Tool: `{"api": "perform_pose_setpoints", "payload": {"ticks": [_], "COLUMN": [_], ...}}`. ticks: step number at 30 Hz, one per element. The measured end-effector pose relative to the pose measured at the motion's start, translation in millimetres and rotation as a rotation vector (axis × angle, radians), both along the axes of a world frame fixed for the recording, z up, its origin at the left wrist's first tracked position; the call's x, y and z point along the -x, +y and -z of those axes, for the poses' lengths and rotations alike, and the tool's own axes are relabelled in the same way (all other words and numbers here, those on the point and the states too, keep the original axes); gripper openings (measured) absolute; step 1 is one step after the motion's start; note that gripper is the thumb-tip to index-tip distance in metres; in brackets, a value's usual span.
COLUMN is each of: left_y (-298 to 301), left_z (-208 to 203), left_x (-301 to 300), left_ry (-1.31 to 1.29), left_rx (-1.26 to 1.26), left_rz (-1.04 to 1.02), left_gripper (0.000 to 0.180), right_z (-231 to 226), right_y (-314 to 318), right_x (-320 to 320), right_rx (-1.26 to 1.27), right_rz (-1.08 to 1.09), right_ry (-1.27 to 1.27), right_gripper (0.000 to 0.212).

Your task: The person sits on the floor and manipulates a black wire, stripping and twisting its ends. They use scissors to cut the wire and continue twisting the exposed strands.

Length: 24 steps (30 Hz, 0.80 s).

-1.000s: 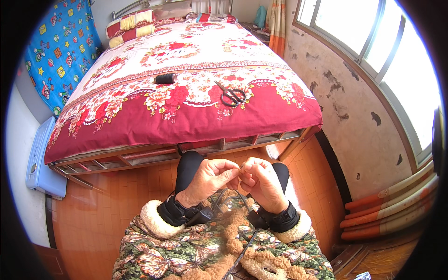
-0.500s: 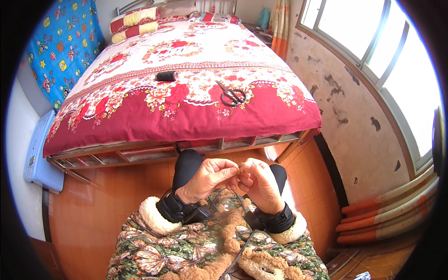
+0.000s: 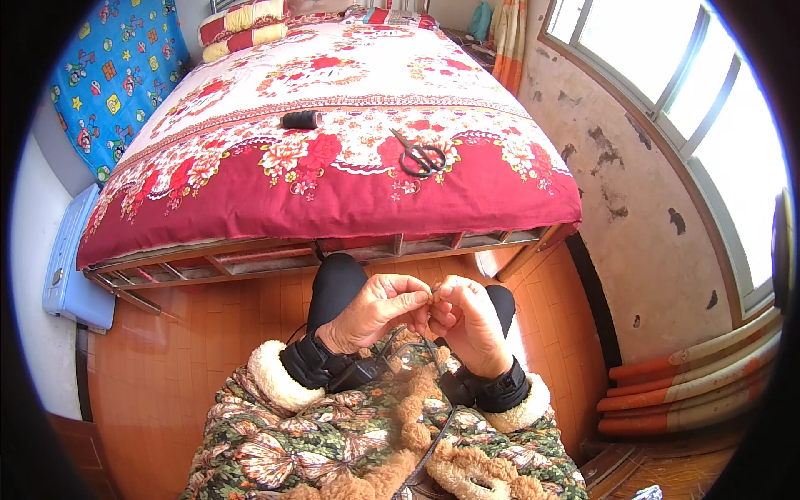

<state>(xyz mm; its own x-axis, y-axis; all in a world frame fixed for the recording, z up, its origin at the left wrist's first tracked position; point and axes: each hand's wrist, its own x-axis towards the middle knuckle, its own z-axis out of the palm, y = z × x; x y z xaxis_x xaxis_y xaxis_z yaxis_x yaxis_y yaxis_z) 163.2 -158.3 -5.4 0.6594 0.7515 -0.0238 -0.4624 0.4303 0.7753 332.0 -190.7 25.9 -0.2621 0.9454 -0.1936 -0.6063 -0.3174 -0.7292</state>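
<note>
Above my lap, my left hand (image 3: 379,310) and my right hand (image 3: 468,321) meet at the fingertips. Thumb and index finger of each are pinched together, and something tiny seems to sit between them, too small to make out. Beyond them on the bed lie black-handled scissors (image 3: 422,158), blades spread a little and pointing away to the left. To their left a spool of black thread (image 3: 302,120) rests on its side. Neither hand touches the scissors or the spool.
The bed (image 3: 275,204) has a red and white floral cover, with folded bedding (image 3: 243,33) at its far left. A blue plastic box (image 3: 73,267) stands against the left wall. Orange striped curtain (image 3: 683,383) hangs at the right, below the window (image 3: 667,67). Cables cross my lap.
The bed and its things have shifted slightly in the picture as the view tilted. My hands stay together, with the fingertips still pinched and only slightly moved.
</note>
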Motion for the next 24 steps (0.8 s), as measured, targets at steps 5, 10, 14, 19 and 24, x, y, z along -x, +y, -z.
{"api": "perform_pose_setpoints", "payload": {"ticks": [5,10,14,19,24], "left_y": [-0.5,-0.3,0.8,0.2,-0.6], "left_z": [-1.8,-1.9,-1.1,-2.3,-5.0], "left_x": [0.9,1.4,1.6,1.9,1.9], "left_ry": [0.003,0.005,0.022,0.037,0.068], "left_rx": [-0.013,-0.013,-0.046,-0.053,-0.071], "left_rz": [-0.008,-0.017,-0.02,-0.031,-0.044], "left_gripper": [0.015,0.015,0.015,0.016,0.017], "right_z": [-0.1,-0.8,-1.0,-1.4,-3.2], "right_y": [0.3,0.7,0.7,0.3,0.3], "right_x": [0.9,0.9,1.0,1.9,2.7], "right_rx": [0.0,0.013,0.003,-0.02,0.009], "right_rz": [-0.005,-0.015,-0.037,-0.025,0.009], "right_ry": [-0.009,0.003,0.006,0.011,-0.001], "right_gripper": [0.015,0.014,0.013,0.012,0.014]}}
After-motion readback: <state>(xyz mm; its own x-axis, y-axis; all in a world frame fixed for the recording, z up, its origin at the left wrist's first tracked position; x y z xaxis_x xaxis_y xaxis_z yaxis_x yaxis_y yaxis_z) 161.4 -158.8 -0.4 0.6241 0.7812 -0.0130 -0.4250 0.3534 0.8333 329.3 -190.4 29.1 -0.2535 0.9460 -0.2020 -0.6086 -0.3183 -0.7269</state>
